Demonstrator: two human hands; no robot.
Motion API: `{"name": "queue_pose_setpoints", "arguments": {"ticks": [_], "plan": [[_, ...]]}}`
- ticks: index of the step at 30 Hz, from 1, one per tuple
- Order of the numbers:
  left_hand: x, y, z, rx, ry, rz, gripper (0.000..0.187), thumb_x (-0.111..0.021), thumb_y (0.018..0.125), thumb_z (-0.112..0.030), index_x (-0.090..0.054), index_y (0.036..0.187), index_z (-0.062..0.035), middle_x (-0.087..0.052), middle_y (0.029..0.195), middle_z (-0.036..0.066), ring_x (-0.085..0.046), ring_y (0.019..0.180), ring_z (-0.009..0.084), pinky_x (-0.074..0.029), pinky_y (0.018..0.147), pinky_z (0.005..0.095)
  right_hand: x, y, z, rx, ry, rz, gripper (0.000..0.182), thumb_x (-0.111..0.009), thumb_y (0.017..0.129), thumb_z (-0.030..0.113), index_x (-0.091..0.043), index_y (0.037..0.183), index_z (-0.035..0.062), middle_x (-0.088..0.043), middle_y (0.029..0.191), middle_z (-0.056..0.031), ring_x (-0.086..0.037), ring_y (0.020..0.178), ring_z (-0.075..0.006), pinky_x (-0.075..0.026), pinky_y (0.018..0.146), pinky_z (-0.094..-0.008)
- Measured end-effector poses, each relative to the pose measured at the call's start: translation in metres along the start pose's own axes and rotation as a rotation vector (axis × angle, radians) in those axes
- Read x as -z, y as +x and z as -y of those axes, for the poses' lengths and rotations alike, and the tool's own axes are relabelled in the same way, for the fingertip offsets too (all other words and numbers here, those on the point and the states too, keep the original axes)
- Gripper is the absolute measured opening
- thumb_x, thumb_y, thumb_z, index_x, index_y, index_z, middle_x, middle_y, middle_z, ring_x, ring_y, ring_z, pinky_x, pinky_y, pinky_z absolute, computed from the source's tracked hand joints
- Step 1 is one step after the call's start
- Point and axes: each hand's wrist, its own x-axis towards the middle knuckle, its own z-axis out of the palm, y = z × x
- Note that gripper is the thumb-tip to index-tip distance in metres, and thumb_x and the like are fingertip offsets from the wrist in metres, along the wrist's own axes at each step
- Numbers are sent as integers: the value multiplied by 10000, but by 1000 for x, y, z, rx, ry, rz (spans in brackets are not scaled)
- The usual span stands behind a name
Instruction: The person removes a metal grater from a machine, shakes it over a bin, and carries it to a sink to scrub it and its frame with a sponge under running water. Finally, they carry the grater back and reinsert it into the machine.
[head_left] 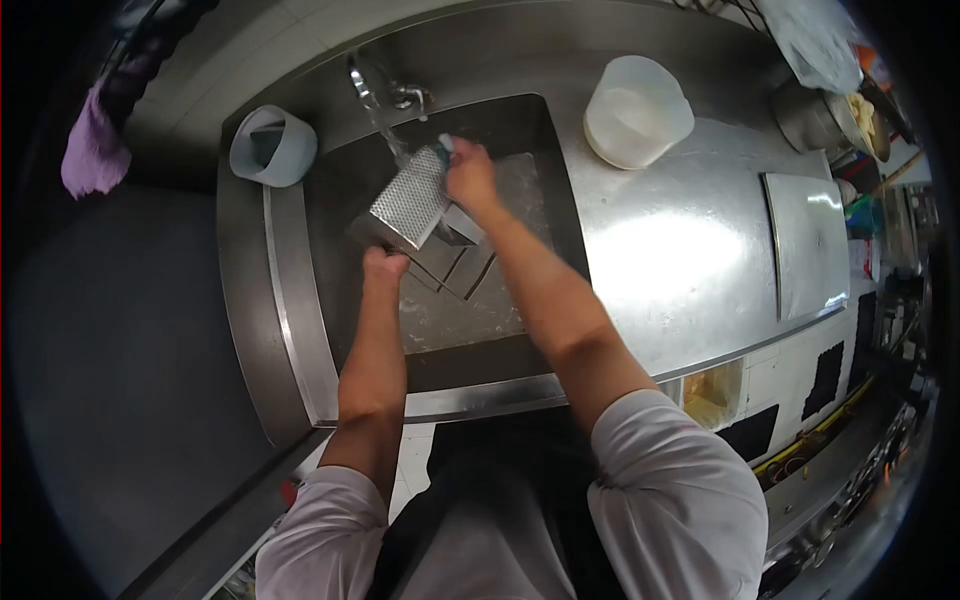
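Note:
A metal box grater (pixel 410 200) is tilted over the sink (pixel 450 335), below the faucet (pixel 362 82). My left hand (pixel 385 262) is closed on the grater's lower end, with the fingers partly hidden. At its upper end my right hand (pixel 472 175) is closed around a small green and white scrubbing pad (pixel 443 150), pressed against the metal. Water (pixel 392 142) seems to run from the spout close to the grater. Under the hands, dark thin bars or slots (pixel 465 270) show over the wet sink bottom.
A white plastic tub (pixel 272 150) with something dark inside stands at the sink's left rim. Another white tub (pixel 635 115) rests on the steel counter (pixel 670 250) to the right. Beyond it are a metal sheet (pixel 805 245) and a pot (pixel 810 115).

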Motion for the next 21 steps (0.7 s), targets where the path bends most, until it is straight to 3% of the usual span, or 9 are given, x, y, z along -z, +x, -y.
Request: {"name": "queue_pose_setpoints", "arguments": {"ticks": [1, 5, 7, 10, 13, 14, 16, 19, 21], "plan": [[6, 6, -2, 17, 9, 44, 418, -270, 1017, -197, -487, 1319, -5, -525, 1341, 159, -528, 1219, 314, -439, 1023, 505, 8, 14, -6, -161, 135, 205, 304, -561, 873, 110, -620, 1168, 61, -602, 1181, -218, -544, 1121, -389, -424, 976, -421], [7, 35, 3, 150, 192, 85, 384, -294, 1009, -173, -548, 1233, 7, -600, 1229, 165, -606, 1102, 316, -497, 955, 500, -6, 26, -52, -363, 354, 412, 364, -487, 976, 244, -580, 1246, 19, -628, 1204, -118, -548, 1132, -214, -401, 956, -323], [8, 58, 8, 222, 275, 177, 373, -308, 1006, -177, -569, 1199, 7, -629, 1173, 168, -631, 1052, 317, -522, 919, 496, 8, 15, -38, -338, 220, 356, 395, -488, 978, 285, -574, 1251, 12, -624, 1211, -131, -550, 1134, -228, -402, 959, -323], [-1, 55, 19, 76, 479, 324, 383, -316, 1005, -207, -585, 1183, 0, -647, 1141, 160, -636, 1038, 324, -529, 906, 487, 9, 4, -21, -329, 170, 329, 434, -488, 979, 333, -570, 1256, 8, -614, 1229, -153, -552, 1147, -255, -398, 972, -327], [-1, 96, 18, 298, 331, 442, 451, -299, 1025, -311, -584, 1198, -7, -654, 1128, 146, -640, 1024, 327, -537, 883, 486, -2, -3, -31, -337, 120, 265, 453, -480, 971, 337, -555, 1271, 6, -591, 1253, -206, -539, 1182, -335, -400, 996, -357], [1, 96, 23, 290, 400, 375, 489, -296, 1023, -363, -580, 1209, -11, -646, 1150, 143, -631, 1046, 327, -526, 899, 486, -8, -5, -36, -338, 97, 235, 458, -476, 967, 333, -548, 1278, 6, -581, 1261, -228, -532, 1196, -370, -402, 1005, -372], [-28, 47, 17, 242, 531, 237, 571, -291, 1018, -467, -573, 1232, -20, -632, 1194, 138, -611, 1090, 327, -504, 932, 488, -19, -9, -48, -344, 123, 159, 439, -476, 970, 321, -554, 1275, 14, -587, 1253, -226, -542, 1189, -361, -406, 998, -372], [-42, 18, 10, 168, 565, 226, 667, -324, 978, -588, -551, 1282, -40, -581, 1289, 131, -553, 1183, 310, -443, 1001, 475, -32, -14, -51, -349, 204, 118, 438, -458, 979, 328, -550, 1272, 15, -594, 1234, -227, -546, 1176, -361, -409, 991, -387], [-37, 24, 8, 111, 561, 339, 679, -367, 959, -607, -537, 1308, -50, -547, 1338, 118, -517, 1224, 291, -391, 1048, 445, -31, -16, -48, -355, 201, 142, 455, -434, 989, 349, -539, 1268, 5, -597, 1218, -231, -552, 1159, -363, -411, 983, -399]]}}
